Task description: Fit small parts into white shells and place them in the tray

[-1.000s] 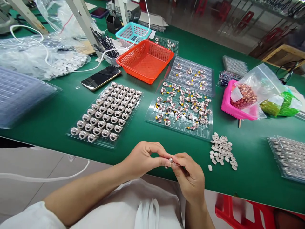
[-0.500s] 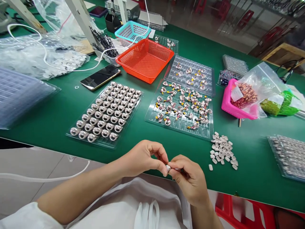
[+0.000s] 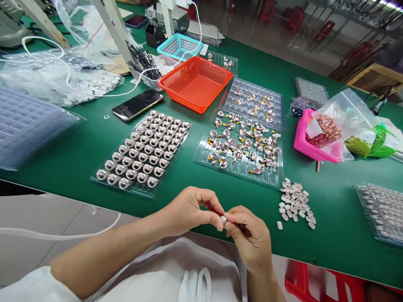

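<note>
Between the fingertips of both hands is a small pearly rounded casing [image 3: 223, 219], mostly covered by the fingers. My left hand [image 3: 197, 212] pinches it from the left with thumb and forefinger. From the other side my right hand [image 3: 250, 235] grips it; something small and dark shows among its curled fingers, too hidden to name. Both hands are over the table's near edge. Rows of similar pearly casings fill a clear tray [image 3: 147, 193] to the left. Beyond the hands, another clear tray [image 3: 201, 157] carries many small wired parts with yellow tabs. Small white caps [image 3: 294, 199] lie loose at the right.
A red basket [image 3: 197, 84], a blue basket [image 3: 179, 46] and a phone [image 3: 137, 104] are farther back. At the right are a pink basket [image 3: 315, 151] with bagged parts and a stacked tray [image 3: 382, 212]. A white cable [image 3: 103, 95] crosses the left side.
The view has shifted slightly, so the table things appear a little lower and farther right. Both hands keep their pinch on the casing, with the right fingers slightly turned.
</note>
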Tool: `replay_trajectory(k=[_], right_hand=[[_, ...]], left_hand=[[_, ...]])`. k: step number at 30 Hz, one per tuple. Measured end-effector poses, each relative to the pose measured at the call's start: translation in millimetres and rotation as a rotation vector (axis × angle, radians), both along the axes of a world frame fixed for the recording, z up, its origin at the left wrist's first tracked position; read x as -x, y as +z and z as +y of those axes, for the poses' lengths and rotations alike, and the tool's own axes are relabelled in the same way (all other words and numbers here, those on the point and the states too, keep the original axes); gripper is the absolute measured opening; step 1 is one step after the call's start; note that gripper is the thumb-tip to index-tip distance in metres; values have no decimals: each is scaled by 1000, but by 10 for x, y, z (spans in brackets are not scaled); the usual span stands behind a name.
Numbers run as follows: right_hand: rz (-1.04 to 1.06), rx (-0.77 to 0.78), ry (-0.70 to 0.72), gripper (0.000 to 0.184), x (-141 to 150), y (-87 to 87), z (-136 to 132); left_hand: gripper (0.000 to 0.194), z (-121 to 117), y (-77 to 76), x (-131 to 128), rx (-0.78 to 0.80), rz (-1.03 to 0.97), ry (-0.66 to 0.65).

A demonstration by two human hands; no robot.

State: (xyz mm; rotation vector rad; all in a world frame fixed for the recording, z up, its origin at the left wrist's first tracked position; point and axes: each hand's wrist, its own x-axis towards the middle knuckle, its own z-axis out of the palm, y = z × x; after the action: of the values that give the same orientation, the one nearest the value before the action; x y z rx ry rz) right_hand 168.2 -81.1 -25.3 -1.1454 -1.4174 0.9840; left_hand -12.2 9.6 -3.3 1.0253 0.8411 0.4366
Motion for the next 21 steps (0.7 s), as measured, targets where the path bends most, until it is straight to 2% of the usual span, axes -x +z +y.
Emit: replay_trajectory(k=[5,10,15,21], right_hand=[[-24,-1,-121,26,14,-125,-38],[93,44,-199,22,69,-260,-89],[225,54,-242,20,122,-324,-77],[229,40,-267,19,123,-353,-67]], left_hand=[[6,-41,22,-64,-151,5,73],[10,-83,45,-86,-340,80,69],[10,-113,28,-100,-423,80,98],[8,-141,-13,-122,-489,69,139]])
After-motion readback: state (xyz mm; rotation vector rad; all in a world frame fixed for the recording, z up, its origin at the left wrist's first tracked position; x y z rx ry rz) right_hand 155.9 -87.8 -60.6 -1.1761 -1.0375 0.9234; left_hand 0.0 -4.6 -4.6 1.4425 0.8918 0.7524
